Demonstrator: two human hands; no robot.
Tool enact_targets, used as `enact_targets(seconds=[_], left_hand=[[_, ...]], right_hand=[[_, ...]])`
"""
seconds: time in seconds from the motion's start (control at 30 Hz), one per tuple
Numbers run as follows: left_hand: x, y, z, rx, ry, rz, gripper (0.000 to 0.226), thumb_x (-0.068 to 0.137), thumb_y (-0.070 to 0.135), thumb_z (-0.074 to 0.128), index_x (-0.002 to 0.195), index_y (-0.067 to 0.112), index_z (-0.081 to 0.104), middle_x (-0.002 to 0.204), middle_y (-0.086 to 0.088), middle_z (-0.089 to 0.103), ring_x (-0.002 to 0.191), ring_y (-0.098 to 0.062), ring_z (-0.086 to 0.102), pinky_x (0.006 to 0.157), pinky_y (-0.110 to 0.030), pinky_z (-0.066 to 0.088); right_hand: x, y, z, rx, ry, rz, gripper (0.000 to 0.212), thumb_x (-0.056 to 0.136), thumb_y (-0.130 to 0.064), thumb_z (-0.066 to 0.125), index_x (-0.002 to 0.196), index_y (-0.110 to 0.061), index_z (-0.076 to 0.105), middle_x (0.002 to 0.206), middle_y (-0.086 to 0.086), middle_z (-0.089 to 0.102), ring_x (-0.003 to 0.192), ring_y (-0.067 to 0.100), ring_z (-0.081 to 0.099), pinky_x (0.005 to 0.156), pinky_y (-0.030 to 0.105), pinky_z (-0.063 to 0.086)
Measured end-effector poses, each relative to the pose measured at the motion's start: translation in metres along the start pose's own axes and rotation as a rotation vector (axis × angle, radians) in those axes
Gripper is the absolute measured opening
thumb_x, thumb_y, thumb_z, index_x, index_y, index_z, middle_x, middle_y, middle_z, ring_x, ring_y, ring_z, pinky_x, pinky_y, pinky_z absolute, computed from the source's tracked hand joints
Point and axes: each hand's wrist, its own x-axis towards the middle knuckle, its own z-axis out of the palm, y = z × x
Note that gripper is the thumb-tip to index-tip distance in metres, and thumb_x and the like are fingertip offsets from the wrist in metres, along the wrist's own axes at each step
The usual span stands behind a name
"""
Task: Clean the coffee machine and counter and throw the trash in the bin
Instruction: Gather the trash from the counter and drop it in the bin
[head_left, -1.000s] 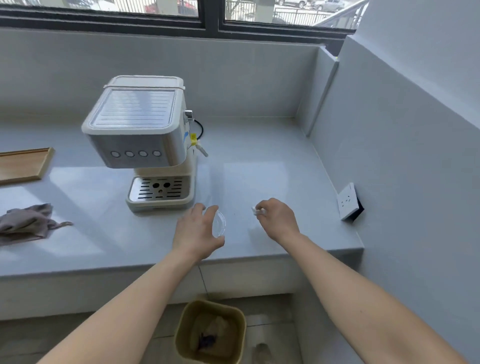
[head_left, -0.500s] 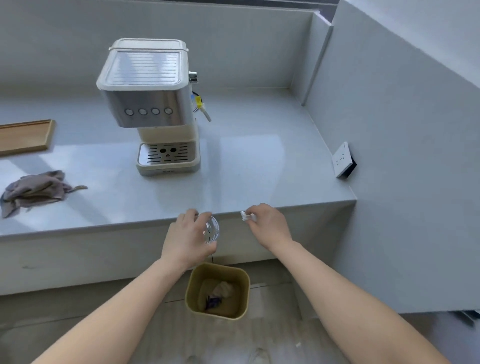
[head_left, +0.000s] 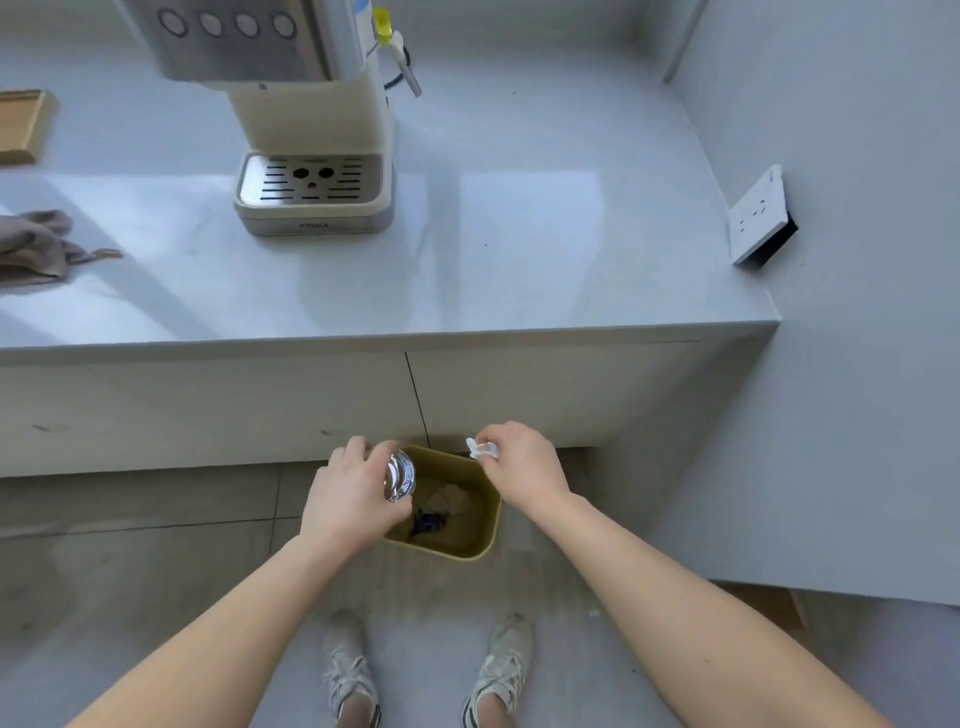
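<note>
Head view, near the end of the trash step: left hand clamped on clear lid, right hand pinching white scrap, both over bin, nothing dropped yet; cloth idle on counter beside coffee machine.

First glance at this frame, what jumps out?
Both hands low at centre, over the olive bin on the floor by the cabinet: the left hand grips a clear plastic lid, the right hand pinches a small white scrap. Up on the counter, the cream coffee machine fills the top left, with a crumpled grey cloth at the left edge.
</note>
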Motion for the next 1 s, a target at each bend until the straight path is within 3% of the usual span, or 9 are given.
enact_targets(seconds=[0.17,0.37,0.5,0.67,1.0], left_hand=[[0.021,-0.03,0.056,-0.008,-0.075,0.004,0.071,0.073,0.046,0.066,0.138,0.028,0.046,0.118,-0.003,0.052,0.106,-0.027,0.05,0.086,-0.041,0.049],[0.044,-0.062,0.124,0.018,-0.158,0.0,0.073,0.078,0.048,0.067,0.142,0.025,0.042,0.125,-0.008,0.05,0.112,-0.031,0.049,0.086,-0.041,0.049],[0.062,-0.077,0.171,0.0,-0.18,-0.006,0.074,0.08,0.049,0.067,0.144,0.024,0.04,0.133,-0.008,0.048,0.118,-0.031,0.049,0.085,-0.042,0.052],[0.078,-0.089,0.219,0.038,-0.237,0.01,0.073,0.082,0.051,0.066,0.144,0.026,0.036,0.139,-0.006,0.043,0.125,-0.029,0.045,0.087,-0.044,0.055],[0.112,-0.099,0.274,0.094,-0.223,0.041,0.071,0.08,0.043,0.068,0.141,0.028,0.036,0.136,-0.001,0.043,0.124,-0.026,0.046,0.092,-0.04,0.05]], right_hand=[[0.013,0.026,0.064,-0.019,-0.04,0.044,0.018,0.095,-0.024,0.056,0.106,-0.024,0.069,0.097,-0.001,0.066,0.088,0.022,0.061,0.073,0.035,0.053],[0.026,0.055,0.143,-0.03,-0.116,0.099,0.018,0.096,-0.022,0.056,0.108,-0.025,0.069,0.102,-0.002,0.069,0.087,0.02,0.064,0.071,0.03,0.054],[0.038,0.08,0.189,-0.06,-0.176,0.167,0.016,0.098,-0.026,0.054,0.105,-0.027,0.068,0.098,-0.001,0.069,0.078,0.019,0.062,0.062,0.027,0.047],[0.051,0.104,0.234,-0.054,-0.178,0.23,0.017,0.098,-0.028,0.057,0.111,-0.028,0.068,0.103,-0.003,0.068,0.083,0.017,0.065,0.07,0.027,0.056],[0.071,0.131,0.292,-0.041,-0.142,0.274,0.026,0.095,-0.018,0.061,0.117,-0.029,0.067,0.116,-0.003,0.065,0.097,0.02,0.065,0.079,0.033,0.058]])
